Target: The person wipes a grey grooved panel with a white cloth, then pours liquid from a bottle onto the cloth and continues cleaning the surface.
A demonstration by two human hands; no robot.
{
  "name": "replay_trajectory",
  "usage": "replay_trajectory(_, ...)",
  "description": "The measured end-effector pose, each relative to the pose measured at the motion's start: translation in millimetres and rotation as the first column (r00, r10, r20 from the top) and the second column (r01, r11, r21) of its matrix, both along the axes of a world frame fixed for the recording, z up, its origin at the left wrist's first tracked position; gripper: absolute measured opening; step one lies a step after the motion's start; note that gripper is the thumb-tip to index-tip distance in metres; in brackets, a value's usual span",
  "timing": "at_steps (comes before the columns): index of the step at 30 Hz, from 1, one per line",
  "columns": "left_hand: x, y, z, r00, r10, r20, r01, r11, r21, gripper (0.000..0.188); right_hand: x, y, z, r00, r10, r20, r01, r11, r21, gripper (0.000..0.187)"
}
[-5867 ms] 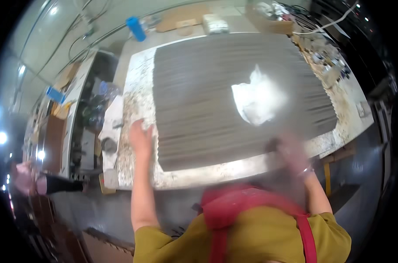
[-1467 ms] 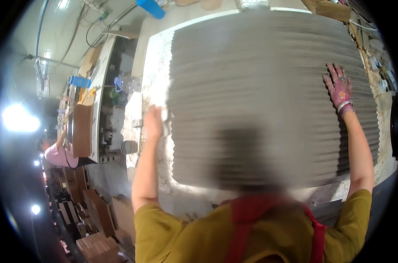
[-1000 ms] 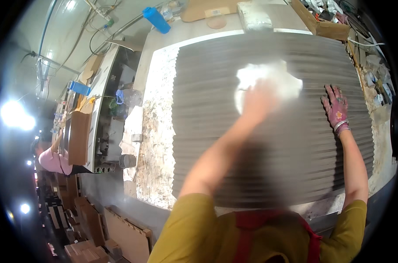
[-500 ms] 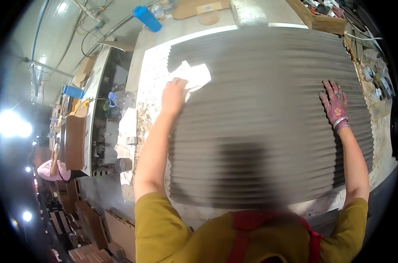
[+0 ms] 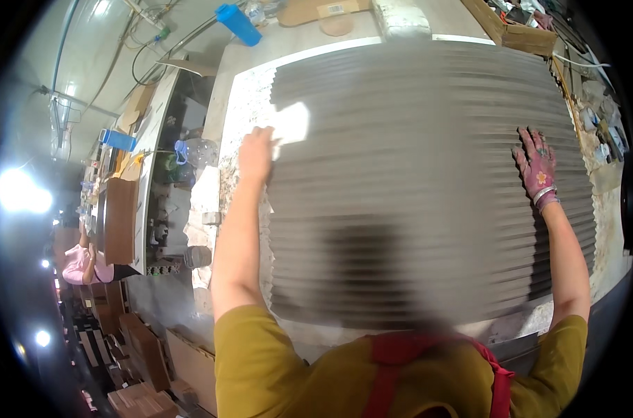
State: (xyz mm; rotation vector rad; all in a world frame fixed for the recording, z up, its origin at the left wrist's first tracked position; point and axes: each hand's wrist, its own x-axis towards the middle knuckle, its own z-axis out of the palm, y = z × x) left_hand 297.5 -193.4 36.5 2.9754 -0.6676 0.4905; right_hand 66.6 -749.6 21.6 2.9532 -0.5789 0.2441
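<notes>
Cardboard box (image 5: 529, 40) holds mixed clutter (image 5: 522, 15); left grip (image 5: 256, 152) touches white cloth (image 5: 293, 122).

Behind the sheet (image 5: 414, 181) on the table (image 5: 288, 43) are a bottle (image 5: 238, 25), left, and a box (image 5: 529, 40), right.

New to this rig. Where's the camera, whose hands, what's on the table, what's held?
No machine here: two human hands. The camera, the left one of a fisheye pair, sits on the person's head looking down, so straight edges bend. On the table lies a large grey ribbed panel, partly blurred. The bare left hand is at its left edge, by a white cloth or paper; gripped or just pressed, I can't tell. The right hand, in a stained pink glove, lies spread on the panel, holding nothing visible. Beyond are a blue bottle and a cardboard box. Someone else is far left.
</notes>
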Motion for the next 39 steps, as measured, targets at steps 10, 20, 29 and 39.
replay_trajectory(10, -30, -4, 6, 0.982, -0.181, -0.056, 0.177, 0.982, -0.064, 0.027, -1, -3, -2, 1.0, 0.01, 0.026, -0.01, 1.0, -0.007, 0.05)
replay_trajectory(20, -17, 9, 15, 0.986, -0.166, 0.015, 0.163, 0.98, 0.115, 0.023, 0, -6, -7, 0.998, 0.026, 0.056, -0.026, 1.0, -0.018, 0.051)
replay_trajectory(29, -13, 25, 54, 0.977, 0.197, 0.088, -0.208, 0.967, 0.146, 0.023, -4, -4, -10, 0.999, -0.008, 0.042, 0.007, 1.0, 0.027, 0.051)
replay_trajectory(39, -20, 31, 64, 0.993, 0.08, -0.091, -0.063, 0.982, 0.176, 0.022, 3, 10, 8, 0.999, -0.044, 0.001, 0.043, 0.992, 0.123, 0.051)
